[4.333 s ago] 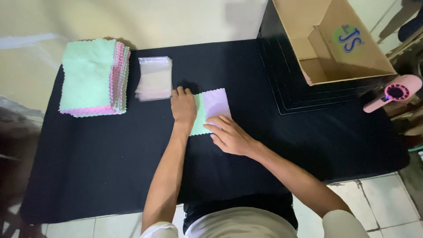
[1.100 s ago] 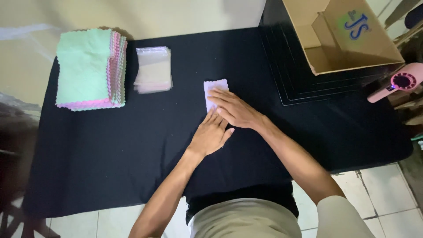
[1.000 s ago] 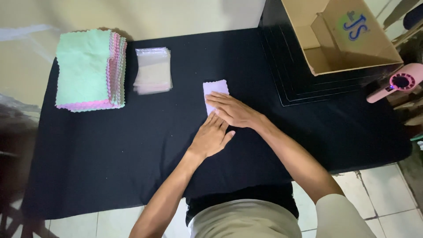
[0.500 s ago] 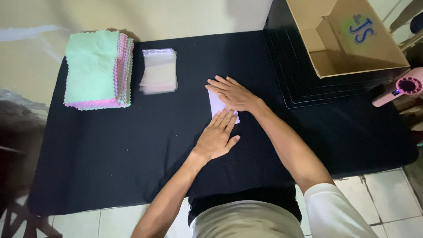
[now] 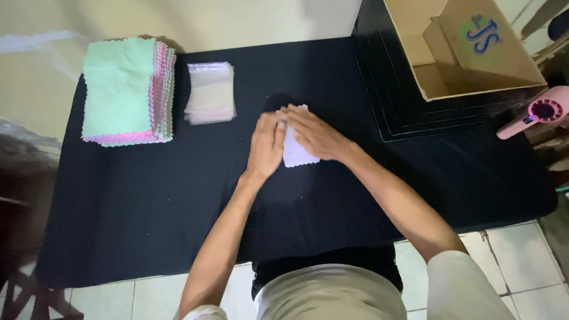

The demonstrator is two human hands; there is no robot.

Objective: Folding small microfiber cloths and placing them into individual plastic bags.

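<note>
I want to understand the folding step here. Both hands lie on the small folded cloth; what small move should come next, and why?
Probably press the fold flat, then lift the folded cloth toward the clear bags. The left hand and right hand both lie on it, it looks folded small, and the bags lie just to its left, beside the cloth stack.

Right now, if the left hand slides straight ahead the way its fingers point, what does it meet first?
Probably bare black table cover, then the wall; the left hand points past the clear bags.
</note>
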